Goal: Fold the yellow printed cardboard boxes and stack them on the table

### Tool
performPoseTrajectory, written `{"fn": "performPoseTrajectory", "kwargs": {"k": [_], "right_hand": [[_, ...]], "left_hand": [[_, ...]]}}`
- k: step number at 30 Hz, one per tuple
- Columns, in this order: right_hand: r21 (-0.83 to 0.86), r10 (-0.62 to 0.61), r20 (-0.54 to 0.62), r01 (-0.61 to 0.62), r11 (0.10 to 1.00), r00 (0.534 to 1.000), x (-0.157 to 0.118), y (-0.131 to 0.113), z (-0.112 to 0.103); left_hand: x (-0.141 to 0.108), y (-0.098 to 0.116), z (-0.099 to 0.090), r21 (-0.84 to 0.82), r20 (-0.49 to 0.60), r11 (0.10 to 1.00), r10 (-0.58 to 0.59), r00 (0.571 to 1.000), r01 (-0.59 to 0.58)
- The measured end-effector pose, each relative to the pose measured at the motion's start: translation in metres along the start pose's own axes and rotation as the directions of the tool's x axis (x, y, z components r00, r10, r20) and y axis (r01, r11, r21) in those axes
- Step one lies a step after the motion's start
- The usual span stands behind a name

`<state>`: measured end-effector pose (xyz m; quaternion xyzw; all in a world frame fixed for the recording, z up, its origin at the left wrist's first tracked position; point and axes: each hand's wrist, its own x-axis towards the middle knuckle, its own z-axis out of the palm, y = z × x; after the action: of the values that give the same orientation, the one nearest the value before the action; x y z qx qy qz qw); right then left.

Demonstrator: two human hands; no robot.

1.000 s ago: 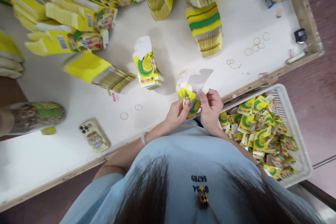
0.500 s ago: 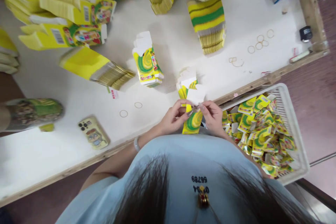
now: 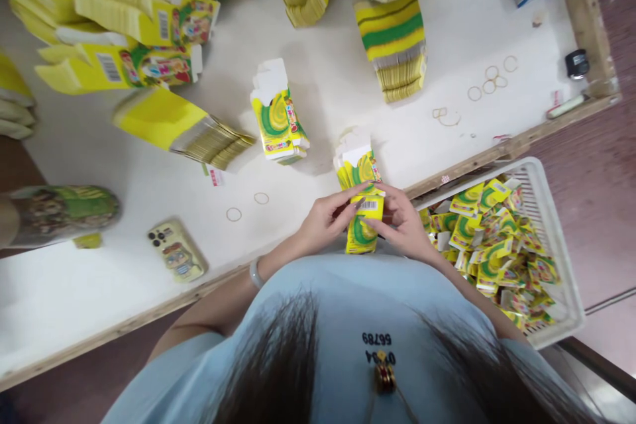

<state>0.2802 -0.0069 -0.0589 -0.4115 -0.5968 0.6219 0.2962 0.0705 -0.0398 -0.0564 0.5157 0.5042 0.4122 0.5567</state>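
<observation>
I see my left hand point(image 3: 330, 218) and right hand point(image 3: 405, 224) both pinching one small yellow-and-green cardboard carton point(image 3: 364, 225), barcode side up, just over the near wooden edge of the white table point(image 3: 149, 278). Writing on it is too small to read. Right of it sits one white plastic basket point(image 3: 556, 212) heaped with folded cartons. Left lies one yellow phone point(image 3: 176, 252); open tabletop lies around it. Farther off, two short stacks of flat cartons point(image 3: 278, 122) stand among scattered rubber bands point(image 3: 489, 79).

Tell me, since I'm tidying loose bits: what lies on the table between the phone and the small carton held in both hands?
In the head view, two rubber bands lie on the white table between the phone and the small carton.
</observation>
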Motion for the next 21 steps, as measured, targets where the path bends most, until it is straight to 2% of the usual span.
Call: {"fn": "performPoseTrajectory", "kwargs": {"k": [3,9,11,13,15,17,19,20,21], "right_hand": [[0.156,0.114,0.063,-0.123,0.98,0.991,0.002,-0.01,0.005],[0.191,0.167,0.08,-0.18,0.965,0.983,0.005,-0.016,-0.005],[0.23,0.164,0.119,-0.188,0.955,0.979,0.004,-0.013,-0.006],[0.259,0.174,0.133,-0.203,0.944,0.976,0.004,-0.009,-0.007],[0.247,0.196,0.055,-0.204,0.947,0.979,0.001,-0.006,-0.015],[0.157,0.199,-0.119,-0.179,0.971,0.973,-0.01,-0.005,-0.039],[-0.053,0.173,-0.304,-0.198,0.979,0.937,-0.033,-0.006,-0.083],[-0.194,0.168,-0.374,-0.255,0.947,0.912,-0.05,-0.006,-0.111],[-0.352,0.183,-0.415,-0.343,0.871,0.891,-0.068,-0.006,-0.14]], "left_hand": [[0.002,0.001,0.0,0.038,-0.023,0.999,0.022,0.999,-0.021],[-0.001,0.001,-0.001,0.09,0.022,0.996,0.022,0.999,-0.024],[0.002,0.002,-0.004,0.158,0.054,0.983,0.085,0.995,-0.093],[0.015,0.002,-0.008,0.283,0.068,0.935,0.203,0.977,-0.214],[0.039,-0.001,-0.011,0.454,0.032,0.844,0.304,0.952,-0.285],[0.072,-0.007,-0.014,0.604,-0.064,0.762,0.336,0.94,-0.232],[0.105,-0.016,-0.018,0.668,-0.155,0.735,0.295,0.943,-0.12],[0.12,-0.021,-0.02,0.681,-0.177,0.729,0.254,0.951,-0.068],[0.132,-0.026,-0.023,0.691,-0.181,0.722,0.21,0.961,-0.027]]}}
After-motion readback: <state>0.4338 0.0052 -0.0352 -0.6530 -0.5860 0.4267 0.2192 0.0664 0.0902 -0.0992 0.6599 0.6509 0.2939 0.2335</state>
